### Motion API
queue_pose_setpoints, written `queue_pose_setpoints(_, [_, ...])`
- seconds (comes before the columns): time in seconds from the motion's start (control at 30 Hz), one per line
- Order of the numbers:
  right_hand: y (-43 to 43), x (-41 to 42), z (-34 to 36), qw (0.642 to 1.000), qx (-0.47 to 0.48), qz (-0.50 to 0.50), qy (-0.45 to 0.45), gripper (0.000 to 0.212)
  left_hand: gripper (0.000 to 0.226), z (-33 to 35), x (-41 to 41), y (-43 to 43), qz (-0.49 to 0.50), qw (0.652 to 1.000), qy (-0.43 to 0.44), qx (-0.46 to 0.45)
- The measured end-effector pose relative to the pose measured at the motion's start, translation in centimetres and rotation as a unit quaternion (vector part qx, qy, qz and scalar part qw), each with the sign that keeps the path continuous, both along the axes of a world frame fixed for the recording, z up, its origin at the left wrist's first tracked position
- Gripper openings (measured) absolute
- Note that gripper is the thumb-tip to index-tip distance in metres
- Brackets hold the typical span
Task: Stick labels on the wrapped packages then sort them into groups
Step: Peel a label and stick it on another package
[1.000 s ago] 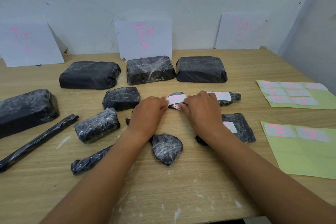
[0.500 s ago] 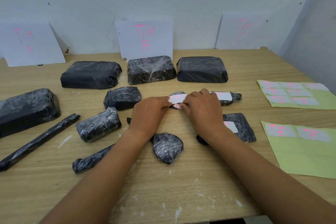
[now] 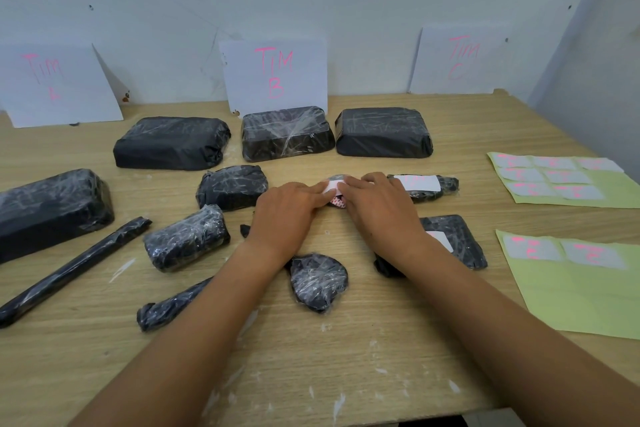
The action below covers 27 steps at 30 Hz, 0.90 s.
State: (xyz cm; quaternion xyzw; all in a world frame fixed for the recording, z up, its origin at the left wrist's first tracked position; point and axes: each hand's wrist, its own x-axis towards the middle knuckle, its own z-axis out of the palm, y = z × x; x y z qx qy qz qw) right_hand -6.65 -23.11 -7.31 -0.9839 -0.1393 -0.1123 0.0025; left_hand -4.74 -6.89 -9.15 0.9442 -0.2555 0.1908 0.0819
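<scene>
left hand [image 3: 287,210] | right hand [image 3: 381,213] | both press white label [image 3: 330,187] onto small wrapped package [image 3: 338,202] | mid wooden table [image 3: 346,357]

You have twelve wrapped packages [image 3: 171,142] on the worktop [image 3: 346,374] in front of the TIM B sign [image 3: 275,74]. A small black tip [image 3: 245,229], mostly hidden, may belong to a thirteenth. Three of the twelve carry a white label [image 3: 417,183]. Three paper signs lean at the wall, counting TIM B itself. To the right of that sign lie two green sheets [image 3: 588,298]: the farther one holds seven labels and the nearer one holds two.
</scene>
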Motion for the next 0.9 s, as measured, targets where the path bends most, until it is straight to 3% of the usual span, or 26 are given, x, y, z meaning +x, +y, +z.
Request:
queue_pose_setpoints(0.1, [0.0,-0.2,0.0,0.999,-0.002,-0.022,-0.025,0.020,0.033,-0.3,0.0,0.2,0.013,1.000,0.003,-0.015])
queue_pose_setpoints(0.23, [-0.2,-0.7,0.5,0.998,0.008,-0.049,-0.028,0.036,0.025,0.2,-0.8,-0.1,0.036,0.996,0.006,-0.076])
queue_pose_setpoints(0.47, [-0.1,-0.9,0.5,0.997,0.038,-0.064,-0.026,0.033,0.015,0.5,-1.2,-0.1,0.049,0.990,0.029,-0.126])
queue_pose_setpoints(0.57, [-0.1,-0.6,0.3,0.997,0.064,-0.034,-0.034,0.028,0.017,0.4,-0.9,-0.1,0.030,0.994,0.014,-0.105])
queue_pose_setpoints(0.63, [-0.2,-0.4,0.2,0.999,0.046,-0.009,-0.025,0.030,0.033,0.3,-0.5,-0.2,0.016,0.999,0.000,-0.043])
queue_pose_setpoints(0.73, [-0.2,-0.1,0.1,1.000,0.004,-0.001,0.000,0.028,0.039,0.3,-0.2,-0.3,0.015,0.999,0.023,0.026])
queue_pose_setpoints(0.9, [-0.1,-0.4,0.0,0.999,-0.008,-0.035,-0.030,0.020,0.031,0.0,-0.3,-0.1,0.038,0.998,0.037,-0.046])
